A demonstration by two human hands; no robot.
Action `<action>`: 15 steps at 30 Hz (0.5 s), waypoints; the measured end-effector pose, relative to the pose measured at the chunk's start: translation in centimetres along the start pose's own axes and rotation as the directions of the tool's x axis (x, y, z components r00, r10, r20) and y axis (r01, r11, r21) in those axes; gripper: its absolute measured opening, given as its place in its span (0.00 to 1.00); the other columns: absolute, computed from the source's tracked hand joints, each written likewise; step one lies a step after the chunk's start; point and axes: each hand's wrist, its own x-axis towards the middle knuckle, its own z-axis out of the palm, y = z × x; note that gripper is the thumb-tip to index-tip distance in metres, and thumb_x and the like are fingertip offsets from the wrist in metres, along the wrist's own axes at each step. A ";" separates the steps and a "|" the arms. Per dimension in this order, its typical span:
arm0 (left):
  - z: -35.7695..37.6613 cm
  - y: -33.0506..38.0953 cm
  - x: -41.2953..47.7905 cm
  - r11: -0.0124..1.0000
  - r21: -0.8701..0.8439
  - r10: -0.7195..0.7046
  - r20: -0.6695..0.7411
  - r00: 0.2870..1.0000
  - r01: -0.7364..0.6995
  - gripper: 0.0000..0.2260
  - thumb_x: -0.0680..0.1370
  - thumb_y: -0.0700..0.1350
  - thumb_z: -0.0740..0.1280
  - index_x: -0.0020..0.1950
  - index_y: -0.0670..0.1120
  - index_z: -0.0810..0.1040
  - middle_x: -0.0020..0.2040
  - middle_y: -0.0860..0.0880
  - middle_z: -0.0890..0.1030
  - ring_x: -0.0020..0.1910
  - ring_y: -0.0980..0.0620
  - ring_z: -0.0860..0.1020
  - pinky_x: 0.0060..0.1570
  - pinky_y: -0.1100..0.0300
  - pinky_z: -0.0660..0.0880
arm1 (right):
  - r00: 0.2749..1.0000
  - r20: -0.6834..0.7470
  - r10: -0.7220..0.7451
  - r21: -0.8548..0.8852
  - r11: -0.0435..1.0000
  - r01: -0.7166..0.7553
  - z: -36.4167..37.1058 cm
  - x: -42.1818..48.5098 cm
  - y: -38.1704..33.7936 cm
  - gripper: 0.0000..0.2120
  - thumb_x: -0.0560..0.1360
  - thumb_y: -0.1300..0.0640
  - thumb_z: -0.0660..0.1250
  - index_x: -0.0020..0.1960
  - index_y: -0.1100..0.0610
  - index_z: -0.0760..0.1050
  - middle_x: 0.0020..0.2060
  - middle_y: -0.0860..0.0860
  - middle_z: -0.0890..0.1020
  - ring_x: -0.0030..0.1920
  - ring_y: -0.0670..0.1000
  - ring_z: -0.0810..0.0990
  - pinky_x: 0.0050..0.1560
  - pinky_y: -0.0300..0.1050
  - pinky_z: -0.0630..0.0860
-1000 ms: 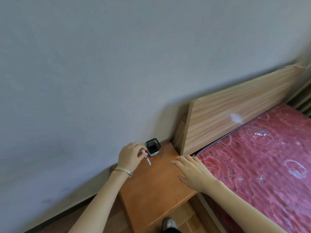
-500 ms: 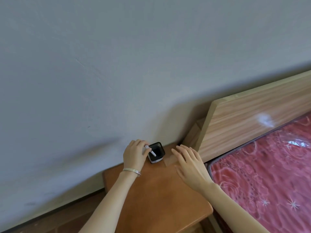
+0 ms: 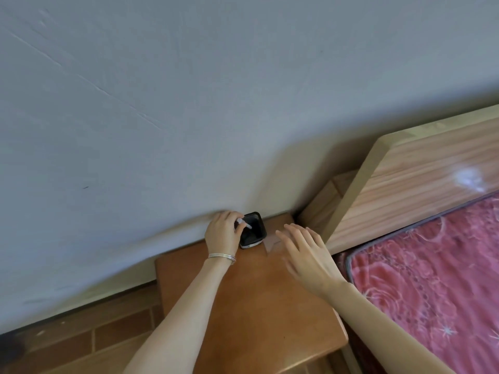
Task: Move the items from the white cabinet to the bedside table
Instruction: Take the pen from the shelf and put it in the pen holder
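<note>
Soft, even daylight is seen across the pale wall (image 3: 189, 103), with no hard glare. A broad shadow is cast on the wall beside the headboard (image 3: 421, 190), where a whitish glossy reflection is visible. Straight lines are bowed by the wide-angle lens, most at the edges. Slight motion blur is noted throughout; the floor (image 3: 67, 344) corner is darkened.

The left hand (image 3: 221, 231) holds a white pen (image 3: 244, 223) over the black holder (image 3: 253, 230).
</note>
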 end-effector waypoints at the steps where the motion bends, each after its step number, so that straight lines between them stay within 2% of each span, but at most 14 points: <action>1: 0.2 -0.1 0.2 1.000 0.004 -0.010 0.003 1.000 0.010 0.08 0.65 0.40 0.76 0.41 0.46 0.81 0.38 0.50 0.81 0.39 0.46 0.78 0.32 0.58 0.72 | 1.000 0.005 -0.006 0.000 1.000 0.006 0.1 0.2 0.1 0.26 0.69 0.54 0.67 0.65 0.57 0.69 0.62 0.58 0.74 0.63 0.59 0.72 0.63 0.56 0.69; 5: 0.6 -0.9 0.3 0.997 0.023 -0.070 0.040 0.997 0.069 0.09 0.65 0.40 0.76 0.43 0.46 0.81 0.39 0.49 0.82 0.42 0.44 0.78 0.35 0.56 0.73 | 1.000 0.010 -0.004 0.009 1.000 0.004 0.3 0.9 0.4 0.24 0.70 0.54 0.65 0.65 0.57 0.69 0.62 0.58 0.75 0.63 0.58 0.72 0.62 0.56 0.69; 9: -0.3 -1.4 -0.1 0.996 0.058 -0.067 0.052 0.996 0.064 0.11 0.64 0.39 0.77 0.43 0.46 0.81 0.41 0.48 0.82 0.43 0.43 0.78 0.36 0.54 0.73 | 1.000 0.021 -0.010 0.014 1.000 0.009 0.2 1.1 0.4 0.23 0.71 0.53 0.62 0.65 0.57 0.68 0.61 0.57 0.75 0.62 0.58 0.73 0.61 0.55 0.70; 12: -2.1 -1.0 -1.1 0.997 0.081 -0.011 0.056 0.998 0.006 0.14 0.63 0.39 0.77 0.46 0.46 0.81 0.43 0.48 0.81 0.44 0.43 0.78 0.37 0.53 0.73 | 1.000 0.028 -0.004 0.009 1.000 0.004 -0.6 0.9 0.1 0.24 0.71 0.53 0.64 0.66 0.57 0.68 0.61 0.57 0.75 0.62 0.58 0.73 0.62 0.56 0.69; 15: -4.6 0.2 -2.5 0.987 0.106 0.114 0.078 0.990 -0.122 0.15 0.63 0.40 0.78 0.47 0.46 0.82 0.44 0.49 0.81 0.44 0.45 0.78 0.39 0.53 0.74 | 1.000 0.013 0.014 -0.006 1.000 -0.014 -2.5 0.4 -0.5 0.25 0.70 0.54 0.67 0.66 0.57 0.69 0.61 0.56 0.75 0.62 0.57 0.73 0.62 0.57 0.70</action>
